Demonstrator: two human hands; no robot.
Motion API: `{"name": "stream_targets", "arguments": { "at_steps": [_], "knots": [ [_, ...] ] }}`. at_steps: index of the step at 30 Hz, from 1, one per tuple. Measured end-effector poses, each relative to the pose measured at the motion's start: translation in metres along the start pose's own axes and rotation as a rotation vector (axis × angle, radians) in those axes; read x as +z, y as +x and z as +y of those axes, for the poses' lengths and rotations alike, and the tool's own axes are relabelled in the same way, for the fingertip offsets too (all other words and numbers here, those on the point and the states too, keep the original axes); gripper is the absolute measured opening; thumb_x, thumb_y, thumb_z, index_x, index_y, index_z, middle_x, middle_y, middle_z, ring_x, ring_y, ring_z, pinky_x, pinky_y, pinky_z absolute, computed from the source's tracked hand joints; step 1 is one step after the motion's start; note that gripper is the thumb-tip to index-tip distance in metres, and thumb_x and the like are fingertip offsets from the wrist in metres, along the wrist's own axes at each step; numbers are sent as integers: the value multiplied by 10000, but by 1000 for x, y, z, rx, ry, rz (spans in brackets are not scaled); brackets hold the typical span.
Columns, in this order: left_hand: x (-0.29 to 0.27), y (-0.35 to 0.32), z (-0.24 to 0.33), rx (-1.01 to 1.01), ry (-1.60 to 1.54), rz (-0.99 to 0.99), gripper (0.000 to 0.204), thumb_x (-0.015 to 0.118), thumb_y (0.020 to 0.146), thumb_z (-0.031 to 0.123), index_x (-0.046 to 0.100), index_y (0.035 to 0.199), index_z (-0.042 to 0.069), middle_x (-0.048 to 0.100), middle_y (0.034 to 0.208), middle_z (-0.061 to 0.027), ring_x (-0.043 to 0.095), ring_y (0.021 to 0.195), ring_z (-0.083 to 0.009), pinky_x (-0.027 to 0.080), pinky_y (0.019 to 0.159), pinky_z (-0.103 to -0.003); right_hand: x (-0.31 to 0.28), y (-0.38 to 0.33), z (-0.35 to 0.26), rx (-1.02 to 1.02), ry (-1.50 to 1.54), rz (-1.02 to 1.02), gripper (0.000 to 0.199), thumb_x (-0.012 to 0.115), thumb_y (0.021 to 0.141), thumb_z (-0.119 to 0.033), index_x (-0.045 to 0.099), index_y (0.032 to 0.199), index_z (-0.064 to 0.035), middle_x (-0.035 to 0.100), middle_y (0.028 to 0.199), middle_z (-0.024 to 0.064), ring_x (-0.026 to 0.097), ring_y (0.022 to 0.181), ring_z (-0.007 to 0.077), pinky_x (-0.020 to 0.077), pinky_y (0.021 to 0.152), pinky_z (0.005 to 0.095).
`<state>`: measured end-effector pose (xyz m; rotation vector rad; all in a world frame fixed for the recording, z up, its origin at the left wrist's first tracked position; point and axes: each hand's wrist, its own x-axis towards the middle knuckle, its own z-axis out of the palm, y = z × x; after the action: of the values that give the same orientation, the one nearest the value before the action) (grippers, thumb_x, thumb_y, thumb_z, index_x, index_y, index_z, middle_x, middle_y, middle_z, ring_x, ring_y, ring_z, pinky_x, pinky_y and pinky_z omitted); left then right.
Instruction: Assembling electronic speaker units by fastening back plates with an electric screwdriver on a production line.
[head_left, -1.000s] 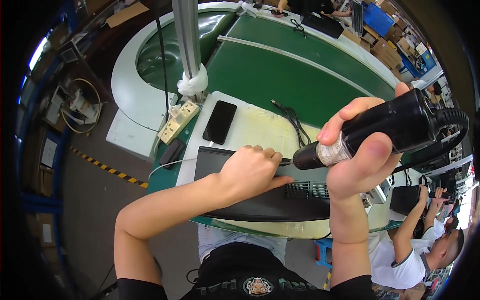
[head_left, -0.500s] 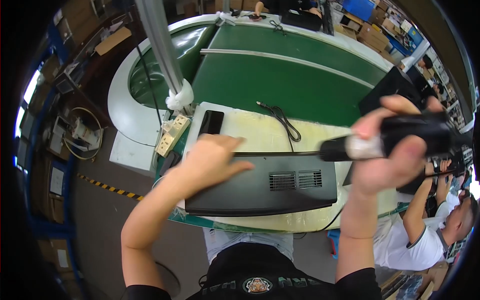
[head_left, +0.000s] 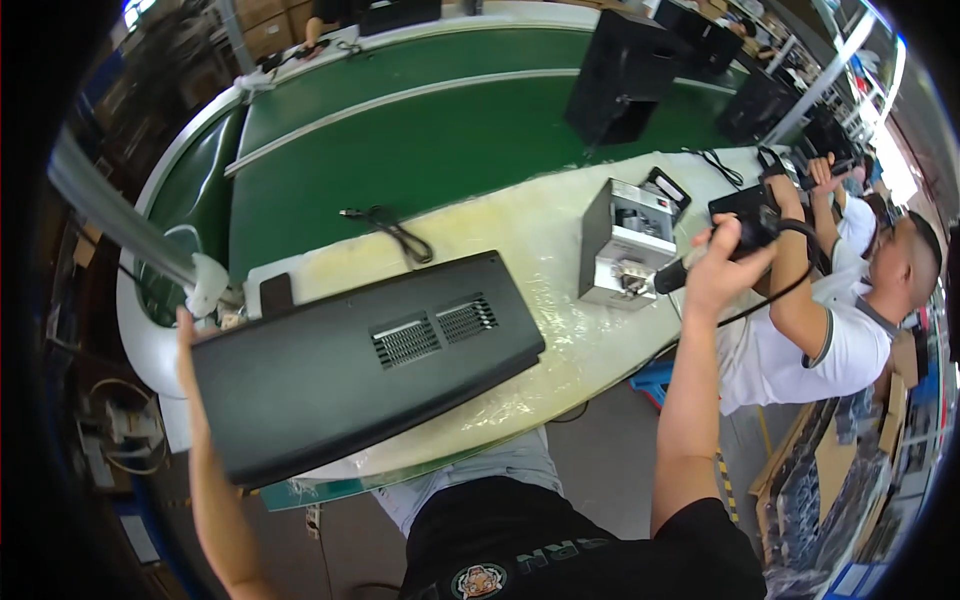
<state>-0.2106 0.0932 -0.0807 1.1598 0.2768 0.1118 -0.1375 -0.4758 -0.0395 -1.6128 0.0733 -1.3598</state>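
A long black casing (head_left: 330, 390) with two vent grilles lies aslant across the bench, its left end toward me. My left hand (head_left: 188, 355) grips that left end, with part of the fingers hidden by the casing. My right hand (head_left: 722, 272) is wrapped round a black electric screwdriver (head_left: 745, 238) with a cable trailing from its back end. The screwdriver's tip meets the front of a silver screw feeder (head_left: 628, 245) on the bench. Whether a screw sits on the tip is too small to tell.
A coiled black cable (head_left: 395, 232) lies behind the casing, and a dark phone (head_left: 277, 293) peeks out at its far left edge. A large black speaker box (head_left: 625, 75) stands on the green conveyor (head_left: 400, 150). At right, close to my right arm, works a person in a white shirt (head_left: 790, 350).
The view has swung right. My right hand has carried the screwdriver to the screw feeder. My left hand has moved from the casing's top to its left end, and the casing now lies aslant.
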Motion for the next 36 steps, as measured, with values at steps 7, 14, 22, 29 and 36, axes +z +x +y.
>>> {"name": "stream_targets", "arguments": {
  "at_steps": [7,14,22,29,36],
  "knots": [
    [234,-2,111,244,1094,-65,588,451,966,503,647,953,-51,619,815,-32,548,773,-102,458,762,-274,-2,7,32,-27,114,-66,403,538,927,-106,326,1250,6,581,946,106,546,607,119,498,579,254],
    [341,-1,77,515,1438,-817,743,677,799,506,489,1308,-1,622,1146,-227,604,1078,-324,446,947,-356,5,17,11,58,98,-182,404,532,928,-87,336,1269,5,590,882,101,527,563,107,453,513,237],
    [347,22,66,380,1257,-870,783,738,718,527,550,1288,23,643,1146,-197,617,1063,-334,462,941,-377,53,129,-143,-60,565,-117,287,509,945,-273,534,968,12,577,590,96,545,478,158,437,411,258],
    [350,23,62,356,1218,-862,669,744,757,440,574,1271,47,659,1124,-163,624,1051,-299,458,935,-353,133,125,-227,-102,617,-86,282,562,946,-310,531,1021,-40,611,801,74,573,510,110,459,406,237],
    [354,18,65,303,1200,-880,592,753,758,433,621,1211,76,682,1039,-133,636,997,-281,468,890,-359,143,113,-237,-100,622,-324,268,536,965,-298,499,957,-32,576,766,65,550,494,99,449,417,224]
  ]
}}
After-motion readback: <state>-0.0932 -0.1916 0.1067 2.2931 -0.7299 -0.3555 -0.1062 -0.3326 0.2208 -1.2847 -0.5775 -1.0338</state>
